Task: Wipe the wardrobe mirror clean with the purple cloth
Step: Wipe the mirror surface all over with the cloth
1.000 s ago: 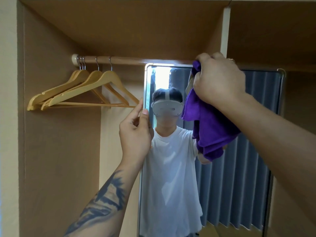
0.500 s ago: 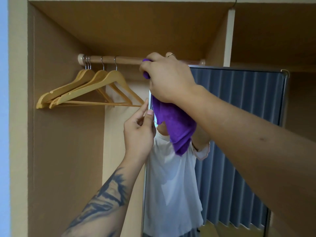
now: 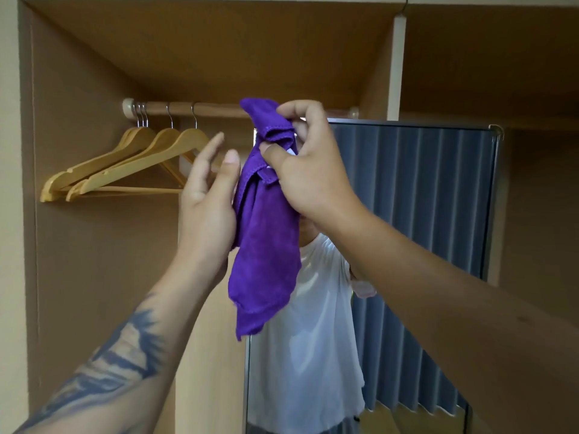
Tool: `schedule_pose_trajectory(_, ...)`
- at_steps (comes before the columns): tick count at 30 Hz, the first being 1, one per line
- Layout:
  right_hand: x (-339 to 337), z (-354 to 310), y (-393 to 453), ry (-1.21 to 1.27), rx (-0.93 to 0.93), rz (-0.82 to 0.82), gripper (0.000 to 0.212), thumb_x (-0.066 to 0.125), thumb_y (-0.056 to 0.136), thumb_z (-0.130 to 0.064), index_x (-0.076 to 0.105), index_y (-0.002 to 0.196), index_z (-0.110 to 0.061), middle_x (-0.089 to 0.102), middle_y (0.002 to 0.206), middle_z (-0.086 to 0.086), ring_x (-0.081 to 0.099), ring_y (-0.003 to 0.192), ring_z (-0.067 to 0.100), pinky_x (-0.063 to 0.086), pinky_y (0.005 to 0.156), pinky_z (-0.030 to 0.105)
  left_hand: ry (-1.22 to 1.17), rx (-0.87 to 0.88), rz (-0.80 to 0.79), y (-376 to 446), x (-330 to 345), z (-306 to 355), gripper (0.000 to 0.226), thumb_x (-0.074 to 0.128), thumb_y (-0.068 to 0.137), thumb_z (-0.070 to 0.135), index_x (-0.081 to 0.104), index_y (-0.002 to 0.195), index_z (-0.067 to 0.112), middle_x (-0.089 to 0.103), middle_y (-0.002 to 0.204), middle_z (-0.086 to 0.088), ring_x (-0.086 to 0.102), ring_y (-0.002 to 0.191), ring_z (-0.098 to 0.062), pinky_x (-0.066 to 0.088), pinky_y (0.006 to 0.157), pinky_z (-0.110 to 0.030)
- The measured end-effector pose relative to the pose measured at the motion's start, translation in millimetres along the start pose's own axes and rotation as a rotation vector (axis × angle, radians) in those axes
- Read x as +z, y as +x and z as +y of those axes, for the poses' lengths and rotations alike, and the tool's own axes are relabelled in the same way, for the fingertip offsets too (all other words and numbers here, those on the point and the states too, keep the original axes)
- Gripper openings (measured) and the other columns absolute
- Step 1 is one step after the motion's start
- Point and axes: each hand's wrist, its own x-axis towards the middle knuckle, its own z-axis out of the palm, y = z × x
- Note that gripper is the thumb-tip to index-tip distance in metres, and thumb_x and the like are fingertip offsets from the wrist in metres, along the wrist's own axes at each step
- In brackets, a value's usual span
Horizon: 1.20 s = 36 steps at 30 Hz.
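Observation:
The purple cloth [image 3: 266,239] hangs bunched in front of the mirror's upper left corner. My right hand [image 3: 308,166] pinches its top folds between thumb and fingers. My left hand [image 3: 208,198] is held flat and open right beside the cloth's left edge, fingers up, touching or nearly touching it. The tall wardrobe mirror [image 3: 416,214] stands behind both hands, its metal frame visible at top and right. It reflects grey curtains and a person in a white T-shirt. The cloth and my hands hide the mirror's top left part.
Several wooden hangers [image 3: 125,164] hang on the wardrobe rail [image 3: 213,108] to the left of my hands. Brown wardrobe walls close in on the left and above. A white vertical divider [image 3: 395,67] rises above the mirror.
My right hand pulled the cloth back from the mirror's top edge and lowered slightly, now pinching it. My left hand let go of the mirror's left edge and opened beside the cloth.

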Motion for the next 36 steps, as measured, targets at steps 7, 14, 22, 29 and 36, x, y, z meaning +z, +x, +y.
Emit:
schedule_pose_trajectory(7, 8.9, 4.9, -28.2, -0.126, -0.037, -0.077, 0.032, 0.062, 0.090, -0.039, 0.064, 0.121, -0.036, 0.072, 0.113, -0.018, 0.069, 0.110, 0.010, 0.054, 0.099, 0.047, -0.131, 0.049, -0.125, 5.2, 23.9, 15.6, 0.032, 0.048, 0.111, 0.023, 0.061, 0.140, 0.025, 0.076, 0.123, 0.010, 0.070, 0.117, -0.008, 0.055, 0.092, -0.018)
schedule_pose_trajectory(14, -4.7, 0.4, -25.1, -0.515, -0.096, -0.417, 0.054, 0.053, 0.095, -0.041, 0.050, 0.147, -0.025, 0.055, 0.148, -0.005, 0.049, 0.135, 0.027, 0.039, 0.114, 0.051, 0.033, 0.031, -0.053, 13.2, 9.3, 5.4, 0.027, 0.048, 0.112, 0.021, 0.069, 0.128, 0.016, 0.077, 0.103, 0.008, 0.071, 0.098, -0.006, 0.055, 0.082, -0.019)
schedule_pose_trajectory(22, -38.7, -0.1, 32.9, -1.217, -0.227, -0.127, 0.069, 0.051, 0.095, -0.056, 0.034, 0.157, -0.032, 0.029, 0.167, 0.006, 0.030, 0.151, 0.032, 0.016, 0.123, 0.056, 0.541, 0.442, 0.027, 86.2, 11.9, 0.9, 0.030, 0.044, 0.111, 0.029, 0.064, 0.132, 0.020, 0.066, 0.117, 0.017, 0.060, 0.110, 0.007, 0.045, 0.098, -0.016)
schedule_pose_trajectory(29, -31.1, 19.9, 36.4, -1.352, -0.177, -0.134, 0.073, 0.042, 0.096, -0.068, 0.034, 0.155, -0.026, 0.050, 0.143, 0.014, 0.043, 0.138, 0.037, 0.013, 0.122, 0.066, 0.464, 0.322, -0.222, 104.8, 28.6, 0.4, 0.026, 0.049, 0.111, 0.025, 0.070, 0.126, 0.022, 0.069, 0.087, 0.017, 0.064, 0.070, -0.008, 0.057, 0.067, -0.035)
schedule_pose_trajectory(36, -29.7, 21.2, 35.0, -1.361, -0.218, -0.104, 0.074, 0.045, 0.097, -0.066, 0.035, 0.156, -0.023, 0.051, 0.144, 0.013, 0.044, 0.138, 0.035, 0.015, 0.123, 0.061, 0.508, 0.243, -0.367, 109.3, 29.6, 4.3, 0.020, 0.052, 0.108, 0.025, 0.069, 0.109, 0.015, 0.064, 0.074, -0.005, 0.058, 0.067, -0.032, 0.053, 0.068, -0.062)
